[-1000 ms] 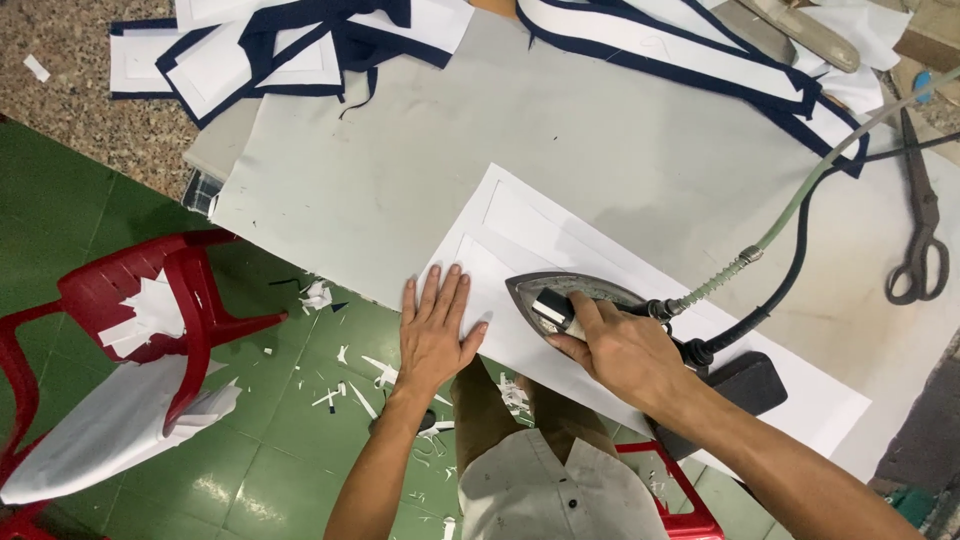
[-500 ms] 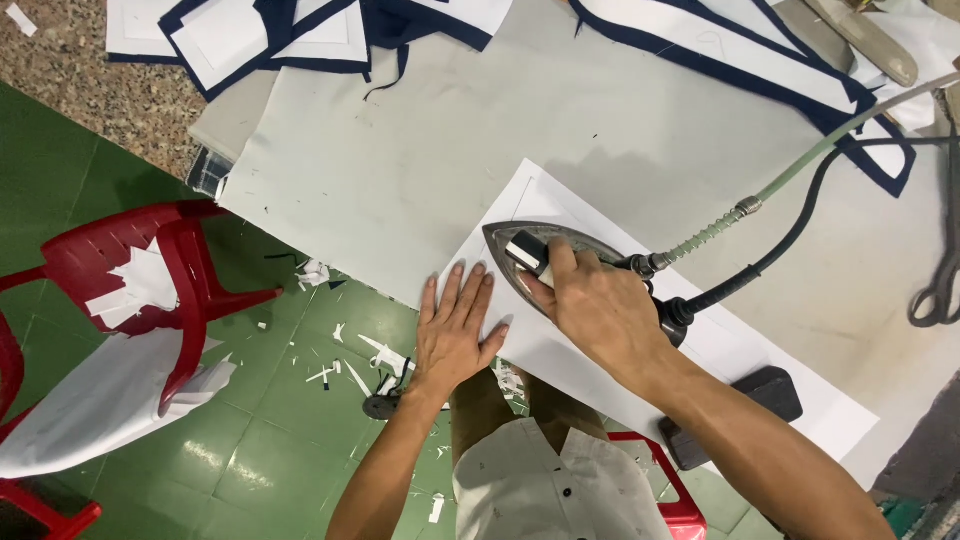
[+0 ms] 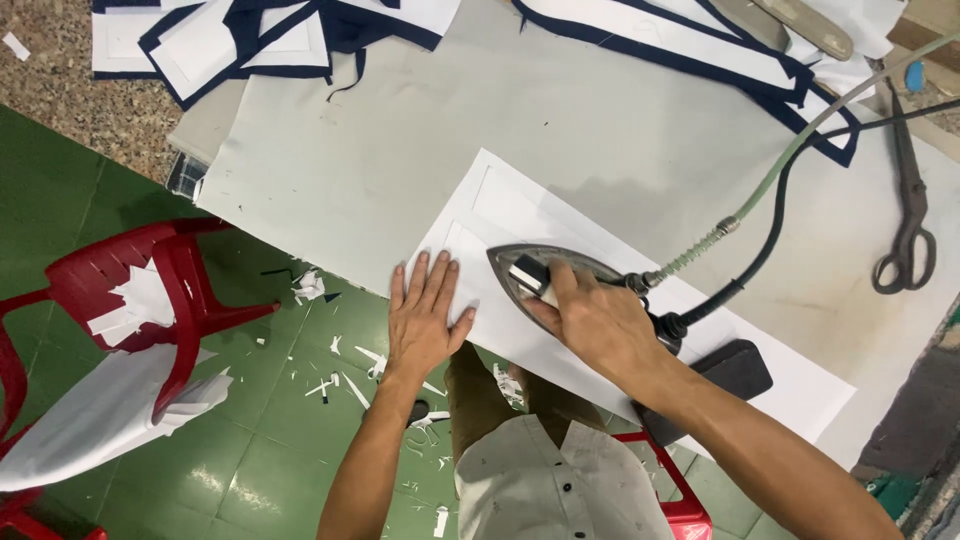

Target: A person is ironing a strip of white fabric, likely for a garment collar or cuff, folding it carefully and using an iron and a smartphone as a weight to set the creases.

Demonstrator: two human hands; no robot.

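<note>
A long white fabric piece (image 3: 520, 210) lies on the grey table (image 3: 420, 140). My left hand (image 3: 425, 315) rests flat on its near end, fingers spread, pressing it down. My right hand (image 3: 590, 320) grips the handle of a metal steam iron (image 3: 525, 268) that sits on the fabric just right of my left hand. A green hose and a black cable (image 3: 770, 190) run from the back of the iron up to the right.
Navy-edged white pieces (image 3: 240, 40) are piled at the table's far side. Large scissors (image 3: 908, 220) lie at the right. A black pad (image 3: 725, 375) sits at the near edge. A red plastic chair (image 3: 150, 290) with white cloth stands left on the green floor strewn with scraps.
The iron and my right hand have slid a little along the fabric, closer to my left hand. My left hand stays pressed flat on the fabric's near end.
</note>
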